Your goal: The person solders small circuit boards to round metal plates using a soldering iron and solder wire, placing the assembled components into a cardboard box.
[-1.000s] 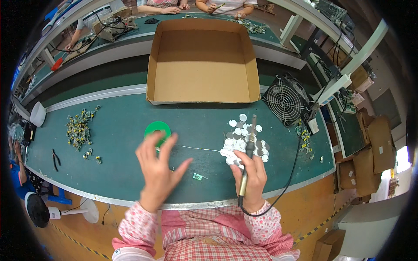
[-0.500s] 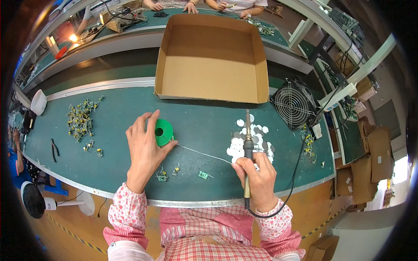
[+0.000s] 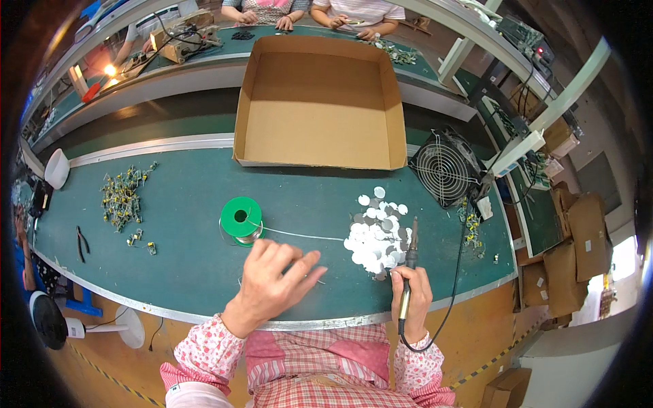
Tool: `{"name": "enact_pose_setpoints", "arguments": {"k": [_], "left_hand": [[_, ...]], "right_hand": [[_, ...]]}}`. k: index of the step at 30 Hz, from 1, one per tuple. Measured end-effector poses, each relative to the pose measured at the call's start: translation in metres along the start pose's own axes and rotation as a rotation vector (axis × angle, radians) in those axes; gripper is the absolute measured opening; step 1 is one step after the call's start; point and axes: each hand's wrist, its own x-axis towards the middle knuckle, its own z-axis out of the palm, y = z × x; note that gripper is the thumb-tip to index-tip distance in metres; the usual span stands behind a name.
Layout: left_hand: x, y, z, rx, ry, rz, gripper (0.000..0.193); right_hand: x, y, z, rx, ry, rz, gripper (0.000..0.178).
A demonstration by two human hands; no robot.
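A green spool of solder wire point(image 3: 231, 207) stands on the table left of centre, touched by neither hand. From it a thin length of solder runs right to a pile of white and grey discs point(image 3: 371, 238). My left hand point(image 3: 272, 282) hovers nearer me than the spool, fingers loosely bent and apart, with nothing visible in them. It covers the spot where small circuit boards lay; only thin wire bits peek out beside it. My right hand point(image 3: 415, 292) grips a soldering iron point(image 3: 412, 257) upright, tip pointing away from me, at the discs' right edge.
Behind the discs lies a large open cardboard box point(image 3: 320, 102). A black fan point(image 3: 445, 166) stands at the right, near small yellow-topped parts point(image 3: 473, 231). More such parts point(image 3: 122, 197) and pliers point(image 3: 82, 243) lie left. The iron's cord point(image 3: 454, 285) loops right. Other people sit across the bench.
My left hand has let go of the spool, which now stands on its end, and moved toward me. My right hand has released the solder and shifted right with the iron.
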Motion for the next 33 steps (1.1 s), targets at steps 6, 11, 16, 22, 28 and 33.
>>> {"name": "enact_pose_setpoints", "arguments": {"k": [6, 11, 16, 22, 28, 33], "left_hand": [[0.014, 0.005, 0.007, 0.111, -0.030, 0.039, 0.037], [0.041, 0.001, 0.024, 0.170, -0.127, 0.240, 0.035], [0.047, 0.007, 0.019, 0.117, -0.165, 0.291, 0.030], [0.052, 0.005, 0.030, 0.189, -0.265, 0.355, 0.030], [0.055, 0.004, 0.028, 0.225, -0.253, 0.437, 0.031], [0.057, 0.006, 0.025, 0.214, -0.178, 0.419, 0.030]], "right_hand": [[-0.005, 0.003, 0.014, 0.072, -0.018, 0.089, 0.012], [-0.004, 0.005, 0.023, 0.102, -0.008, 0.069, 0.013], [-0.003, 0.005, 0.021, 0.124, 0.001, 0.102, 0.014], [-0.003, 0.009, 0.022, 0.165, 0.008, 0.078, 0.016], [-0.007, 0.011, 0.022, 0.203, 0.029, 0.094, 0.017], [-0.005, 0.010, 0.020, 0.198, 0.009, 0.097, 0.017]]}}
